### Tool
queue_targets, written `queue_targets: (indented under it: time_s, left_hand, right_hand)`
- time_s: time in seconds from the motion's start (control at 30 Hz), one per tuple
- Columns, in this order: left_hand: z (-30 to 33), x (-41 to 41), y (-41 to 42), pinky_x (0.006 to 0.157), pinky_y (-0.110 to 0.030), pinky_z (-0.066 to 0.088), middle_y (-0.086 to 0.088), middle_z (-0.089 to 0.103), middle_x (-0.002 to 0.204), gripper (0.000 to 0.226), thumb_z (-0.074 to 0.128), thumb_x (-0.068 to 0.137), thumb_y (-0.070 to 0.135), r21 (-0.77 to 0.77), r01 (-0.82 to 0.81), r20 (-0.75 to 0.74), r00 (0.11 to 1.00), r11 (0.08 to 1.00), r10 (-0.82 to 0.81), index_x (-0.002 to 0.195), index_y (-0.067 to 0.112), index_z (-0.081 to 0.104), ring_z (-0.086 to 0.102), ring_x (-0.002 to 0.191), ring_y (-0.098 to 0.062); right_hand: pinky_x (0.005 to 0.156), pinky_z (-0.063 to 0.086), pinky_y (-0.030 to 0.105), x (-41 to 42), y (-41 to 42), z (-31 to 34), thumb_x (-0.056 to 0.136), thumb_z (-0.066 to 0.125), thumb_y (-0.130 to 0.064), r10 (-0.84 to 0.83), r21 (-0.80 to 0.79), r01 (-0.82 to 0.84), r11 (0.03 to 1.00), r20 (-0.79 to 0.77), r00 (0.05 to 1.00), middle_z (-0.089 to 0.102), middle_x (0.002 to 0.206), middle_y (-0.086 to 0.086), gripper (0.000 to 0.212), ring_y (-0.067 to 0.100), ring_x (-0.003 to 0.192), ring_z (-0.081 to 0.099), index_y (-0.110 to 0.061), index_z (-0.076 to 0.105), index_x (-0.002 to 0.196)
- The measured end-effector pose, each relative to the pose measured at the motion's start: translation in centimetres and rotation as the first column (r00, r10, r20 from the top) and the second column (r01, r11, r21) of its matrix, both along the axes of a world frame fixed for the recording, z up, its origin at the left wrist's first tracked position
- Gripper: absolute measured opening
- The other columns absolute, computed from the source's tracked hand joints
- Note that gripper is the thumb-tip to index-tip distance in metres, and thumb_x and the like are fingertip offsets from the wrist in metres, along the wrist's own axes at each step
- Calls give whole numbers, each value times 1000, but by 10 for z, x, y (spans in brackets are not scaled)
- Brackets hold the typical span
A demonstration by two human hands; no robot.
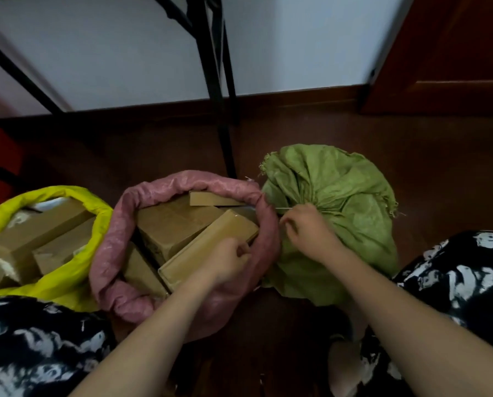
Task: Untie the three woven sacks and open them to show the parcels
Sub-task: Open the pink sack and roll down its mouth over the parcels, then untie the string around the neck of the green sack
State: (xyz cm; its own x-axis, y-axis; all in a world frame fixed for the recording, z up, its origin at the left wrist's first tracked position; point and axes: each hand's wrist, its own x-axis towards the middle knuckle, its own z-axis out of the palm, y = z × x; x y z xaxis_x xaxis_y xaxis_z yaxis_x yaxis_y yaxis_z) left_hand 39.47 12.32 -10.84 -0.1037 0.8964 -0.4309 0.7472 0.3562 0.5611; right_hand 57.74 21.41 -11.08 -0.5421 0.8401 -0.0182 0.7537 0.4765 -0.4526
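Two down, one to go by the look of it: the yellow sack (76, 202) at the lower left and the pink sack (111, 253) in the middle both have their mouths rolled back with brown cardboard parcels (179, 222) showing, while the green sack (339, 202) at centre right is bunched shut at the neck. The right hand (311, 233) has its fingers curled in a pinch on a thin pale tie (281, 208) right at that gathered neck, and the left hand (234, 259) sits curled over the pink sack's rim just beside it, seemingly pinching the other end, though I can't really tell what it holds. Biggest risk I'd guess is yanking the wrong strand and cinching the knot tighter, since the tie is skinny and hard to read in this dim light. Tugging hard could also tip the green sack toward the pink one, or rip more threads off its frayed top edge. Material-wise it's all crinkly woven plastic, slightly shiny, with soft rumpled folds; the parcels are flat, boxy and tape-glossy, stacked at odd angles. Everything's on a dark wooden floor (411, 167).
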Motion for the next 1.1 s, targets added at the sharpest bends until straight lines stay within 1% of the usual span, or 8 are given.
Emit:
queue_targets:
  time_s: [0.1,0.23,0.37,0.53,0.67,0.83,0.97,1.1]
  left_hand:
    - [13,24,20,69,-21,40,-7,68,96,17,57,89,12,141,-16,32,999,990,11,101,8,69,59,83,-16]
    - [13,60,51,69,-19,40,-7,62,101,20,60,86,9,324,-29,34,999,946,19,106,8,64,56,80,-14]
    - [6,83,83,85,-34,47,-7,59,103,24,63,83,11,395,-3,-78,996,919,37,107,10,62,55,97,-22]
    - [-4,95,106,98,-45,41,-10,64,110,24,60,85,17,332,78,-216,976,940,-5,109,11,64,56,108,-29]
    - [-19,97,115,95,-46,43,-13,67,96,13,60,85,20,221,74,-254,967,972,-16,90,10,66,60,98,-33]
    - [-24,102,120,83,-40,49,-8,65,89,14,66,83,23,176,22,-174,985,984,9,71,19,61,61,88,-26]
    - [-21,104,125,81,-33,45,-9,61,94,13,56,90,12,172,-51,-61,996,984,62,77,14,56,56,91,-24]
    - [-12,107,126,62,-18,35,1,48,76,21,47,92,2,232,-179,107,982,956,158,75,13,47,45,73,-13]
  right_hand:
    - [88,47,33,32,25,20,84,59,-7,-91,-14,90,996,-24,996,68,97,8,20,24,95,58,-12,72,97]
    - [86,52,31,71,42,31,85,60,-3,-228,-149,215,965,-75,971,70,97,5,19,18,90,63,-11,72,97]
    - [85,50,27,69,57,19,86,61,-4,-349,-291,312,904,-85,933,70,98,4,18,17,92,63,-12,73,98]
    - [86,49,26,48,69,3,86,61,-6,-429,-384,380,842,-48,902,70,100,2,19,18,95,63,-16,73,96]
    - [91,51,35,46,63,-11,83,61,-8,-482,-389,435,812,-26,876,71,103,6,19,25,99,64,-19,74,91]
    - [89,50,32,54,55,-25,81,63,-8,-524,-414,456,788,-63,849,71,103,4,18,24,100,63,-18,74,91]
    - [87,52,36,58,53,-23,81,65,-9,-523,-380,430,819,-186,832,70,95,-2,15,17,92,63,-22,71,86]
    - [87,49,34,59,59,-16,79,69,-8,-471,-294,387,874,-314,824,64,90,-8,14,15,93,60,-22,71,82]
